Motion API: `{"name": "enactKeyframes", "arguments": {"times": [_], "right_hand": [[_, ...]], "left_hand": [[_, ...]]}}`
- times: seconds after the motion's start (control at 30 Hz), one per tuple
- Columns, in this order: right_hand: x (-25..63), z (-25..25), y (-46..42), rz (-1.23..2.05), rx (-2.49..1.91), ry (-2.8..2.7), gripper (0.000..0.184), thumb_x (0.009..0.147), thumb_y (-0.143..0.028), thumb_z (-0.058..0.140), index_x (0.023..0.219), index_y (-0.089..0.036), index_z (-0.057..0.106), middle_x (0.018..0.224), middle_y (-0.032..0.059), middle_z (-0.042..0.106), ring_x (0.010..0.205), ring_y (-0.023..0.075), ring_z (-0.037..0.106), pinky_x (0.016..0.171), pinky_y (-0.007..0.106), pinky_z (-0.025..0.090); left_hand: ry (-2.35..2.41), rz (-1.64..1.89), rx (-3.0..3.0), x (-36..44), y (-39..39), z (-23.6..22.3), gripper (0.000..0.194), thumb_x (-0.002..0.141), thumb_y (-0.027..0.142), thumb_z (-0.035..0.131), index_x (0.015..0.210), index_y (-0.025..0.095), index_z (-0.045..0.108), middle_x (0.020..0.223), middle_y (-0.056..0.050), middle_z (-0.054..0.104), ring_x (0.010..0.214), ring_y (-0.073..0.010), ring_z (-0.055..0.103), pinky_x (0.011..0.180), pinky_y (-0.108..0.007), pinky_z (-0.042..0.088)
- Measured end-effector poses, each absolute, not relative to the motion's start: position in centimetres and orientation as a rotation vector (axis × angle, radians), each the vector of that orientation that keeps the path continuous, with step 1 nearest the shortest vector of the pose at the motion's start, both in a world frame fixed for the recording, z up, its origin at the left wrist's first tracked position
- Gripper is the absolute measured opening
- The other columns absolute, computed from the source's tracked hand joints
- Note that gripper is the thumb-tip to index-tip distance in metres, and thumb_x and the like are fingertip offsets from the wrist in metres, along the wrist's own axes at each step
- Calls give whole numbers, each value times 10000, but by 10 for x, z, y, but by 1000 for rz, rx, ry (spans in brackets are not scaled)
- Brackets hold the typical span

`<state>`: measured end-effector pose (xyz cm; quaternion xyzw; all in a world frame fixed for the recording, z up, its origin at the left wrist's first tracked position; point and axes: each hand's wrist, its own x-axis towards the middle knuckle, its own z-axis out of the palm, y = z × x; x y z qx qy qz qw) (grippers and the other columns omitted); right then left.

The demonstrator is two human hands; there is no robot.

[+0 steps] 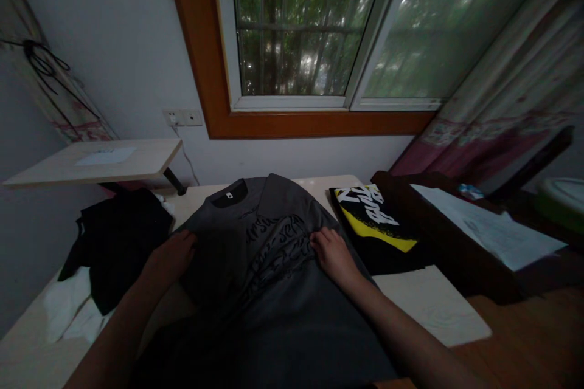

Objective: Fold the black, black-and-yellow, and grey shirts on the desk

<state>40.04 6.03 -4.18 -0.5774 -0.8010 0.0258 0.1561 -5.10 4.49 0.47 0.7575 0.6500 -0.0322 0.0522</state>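
Observation:
A dark grey T-shirt [292, 304] with black lettering lies across the table, its neckline and small white label at the far side. One sleeve is folded inward over the chest. My left hand [173, 255] is closed on the cloth at the shirt's left edge, by the sleeve. On the opposite side, my right hand [335, 255] pinches the fabric beside the lettering, fingers bent together. The near part of the shirt falls into deep shadow, so its hem is hard to make out.
Black clothing [123, 243] and white cloth [75, 310] lie crumpled at the left, below a raised wooden shelf [132, 161]. A folded black, yellow and white garment [374, 219] rests on the right. Beyond it, a dark brown surface bears white paper [493, 228].

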Motion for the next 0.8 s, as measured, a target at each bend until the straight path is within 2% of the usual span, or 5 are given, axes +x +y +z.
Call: {"name": "enactKeyframes", "arguments": {"times": [0.33, 0.8], "right_hand": [[408, -47, 103, 191, -1542, -2296, 130, 997, -222, 515, 1049, -216, 634, 1101, 87, 632, 1021, 252, 528, 887, 351, 412], [387, -45, 179, 163, -1439, -2376, 175, 1008, -212, 488, 1047, -208, 658, 1098, 84, 617, 1070, 243, 500, 914, 337, 408]], "left_hand": [[2024, -288, 2262, -42, 36, 16, 162, 904, 193, 505, 965, 186, 656, 1096, -101, 658, 1075, -244, 634, 923, -362, 494], [2075, -391, 2180, -28, -11, 20, 298, 877, 151, 490, 1100, 184, 685, 1207, -143, 673, 1183, -279, 633, 996, -406, 506]]}}
